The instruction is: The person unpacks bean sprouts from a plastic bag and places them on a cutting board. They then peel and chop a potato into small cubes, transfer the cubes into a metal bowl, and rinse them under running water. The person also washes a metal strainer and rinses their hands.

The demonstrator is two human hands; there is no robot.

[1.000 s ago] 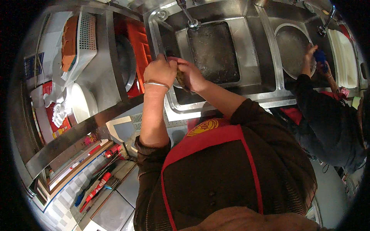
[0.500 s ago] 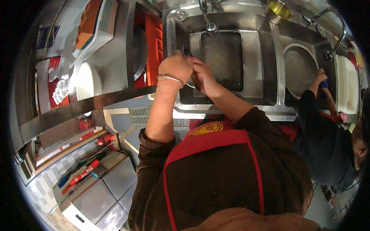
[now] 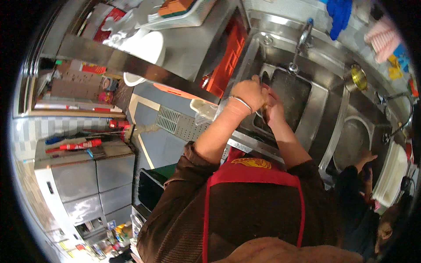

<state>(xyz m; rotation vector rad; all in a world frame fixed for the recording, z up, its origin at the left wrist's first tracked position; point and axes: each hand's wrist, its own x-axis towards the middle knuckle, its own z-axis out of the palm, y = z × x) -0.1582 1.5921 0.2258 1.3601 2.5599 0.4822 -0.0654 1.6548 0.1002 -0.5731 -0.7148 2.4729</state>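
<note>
My left hand point(image 3: 249, 95), with a metal bangle at the wrist, is closed over the left side of the steel sink point(image 3: 316, 111). Close against it, my right hand point(image 3: 272, 105) curls its fingers inward. Between and under them show a dark piece and a curved shiny rim; my fingers hide most of this, and its kind cannot be made out. Just right of my hands, a rectangular metal pan point(image 3: 310, 94) with a dark inside sits in the basin. The faucet point(image 3: 302, 39) reaches over the pan.
At right, a co-worker's hand point(image 3: 366, 158) is by a round pan point(image 3: 369, 125) in the second basin. A metal pot point(image 3: 349, 81) stands on the divider between basins. Left are an orange crate point(image 3: 226, 65), a white bowl point(image 3: 153, 48) and a steel counter point(image 3: 186, 37).
The view has swung left, so the sink appears farther right and tilted. My hands stay together over the sink's left side. The co-worker's hand has opened out.
</note>
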